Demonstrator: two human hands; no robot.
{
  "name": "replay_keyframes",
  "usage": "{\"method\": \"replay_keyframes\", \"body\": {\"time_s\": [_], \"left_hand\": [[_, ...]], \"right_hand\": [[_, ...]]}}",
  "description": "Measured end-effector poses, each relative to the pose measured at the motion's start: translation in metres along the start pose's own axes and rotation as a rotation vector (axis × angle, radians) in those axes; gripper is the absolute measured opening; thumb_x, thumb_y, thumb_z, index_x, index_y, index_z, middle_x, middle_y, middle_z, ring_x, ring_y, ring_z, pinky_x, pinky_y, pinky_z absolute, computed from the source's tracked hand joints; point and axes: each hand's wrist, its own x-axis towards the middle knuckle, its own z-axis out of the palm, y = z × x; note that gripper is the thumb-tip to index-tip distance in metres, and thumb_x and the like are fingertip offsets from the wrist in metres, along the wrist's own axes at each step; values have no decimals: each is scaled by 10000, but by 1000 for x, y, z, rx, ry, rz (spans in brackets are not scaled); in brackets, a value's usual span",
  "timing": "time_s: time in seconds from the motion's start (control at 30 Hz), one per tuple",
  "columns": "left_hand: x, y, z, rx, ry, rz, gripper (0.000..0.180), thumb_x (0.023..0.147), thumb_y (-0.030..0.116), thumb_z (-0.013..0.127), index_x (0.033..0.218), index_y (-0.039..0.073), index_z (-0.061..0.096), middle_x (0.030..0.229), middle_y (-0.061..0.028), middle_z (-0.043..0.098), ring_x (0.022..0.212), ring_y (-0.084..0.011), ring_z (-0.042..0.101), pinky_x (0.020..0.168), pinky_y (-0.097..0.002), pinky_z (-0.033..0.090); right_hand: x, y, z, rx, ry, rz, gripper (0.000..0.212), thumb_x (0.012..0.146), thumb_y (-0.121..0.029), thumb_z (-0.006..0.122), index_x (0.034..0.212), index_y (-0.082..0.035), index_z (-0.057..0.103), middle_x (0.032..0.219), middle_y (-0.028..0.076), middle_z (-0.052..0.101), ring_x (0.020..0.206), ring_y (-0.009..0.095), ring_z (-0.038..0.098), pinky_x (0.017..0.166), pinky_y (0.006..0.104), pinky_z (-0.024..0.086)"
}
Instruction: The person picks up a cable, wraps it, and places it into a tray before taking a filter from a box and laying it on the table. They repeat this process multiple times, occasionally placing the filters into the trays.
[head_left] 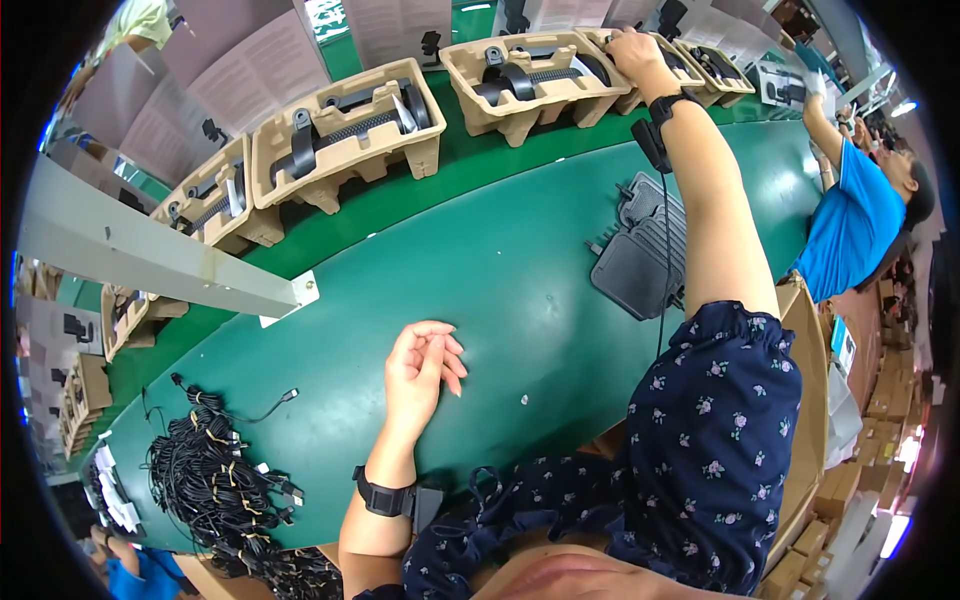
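My left hand (pixel 420 362) hovers over or rests on the green table, palm turned inward, its fingers loosely bent and apart with nothing in them. At the far side, my right hand (pixel 634 52) reaches over a brown moulded pulp tray (pixel 622 101). Its fingers point down and curl at the tray's left end; whatever they hold is hidden. Just left of it stands another pulp tray (pixel 520 112) with a black strap-like part and a ribbed black part. Beneath my right forearm lie dark grey flat plastic parts (pixel 640 262) with small prongs.
More filled pulp trays (pixel 345 155) line the green belt (pixel 460 160) along the back. A white metal post (pixel 160 240) slants across the left. A heap of bundled black cables (pixel 215 455) lies at the near left. At the far right sits a person in a blue shirt (pixel 855 220).
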Motion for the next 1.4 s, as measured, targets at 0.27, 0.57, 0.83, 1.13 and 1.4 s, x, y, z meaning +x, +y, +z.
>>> {"method": "replay_keyframes", "body": {"time_s": [0.27,0.57,0.83,1.13,1.4], "left_hand": [[11,-15,-9,68,-13,43,143,920,48,388,1002,-17,486,799,-95,540,580,-117,543,432,-211,448],[54,-45,-19,198,84,111,143,920,69,410,974,-15,512,779,-76,555,569,-105,538,448,-207,436],[58,-46,-23,303,113,150,134,903,31,402,963,-11,515,775,-61,546,576,-87,527,467,-198,427],[47,-40,-7,409,110,317,309,826,49,549,1127,59,481,1036,-81,495,675,-93,539,477,-195,439],[35,-45,-6,763,8,614,233,811,93,576,1025,38,502,941,-91,562,731,-185,589,599,-269,484]], "right_hand": [[-30,-5,-25,310,186,289,269,793,-187,494,1042,-98,541,982,96,584,936,263,556,802,412,415],[-125,-72,-57,593,39,-163,454,774,-494,559,1023,-116,592,837,122,639,786,294,618,677,397,496],[-208,-145,-51,539,-28,-304,889,564,-559,668,1201,13,431,980,113,483,954,265,488,761,339,464],[-212,-154,-88,736,419,-299,412,653,-194,687,1004,-80,504,933,72,471,895,254,468,728,355,382],[-215,-188,-197,822,654,-799,343,681,-146,559,1024,-138,552,803,-25,533,742,134,522,609,261,396]]}}
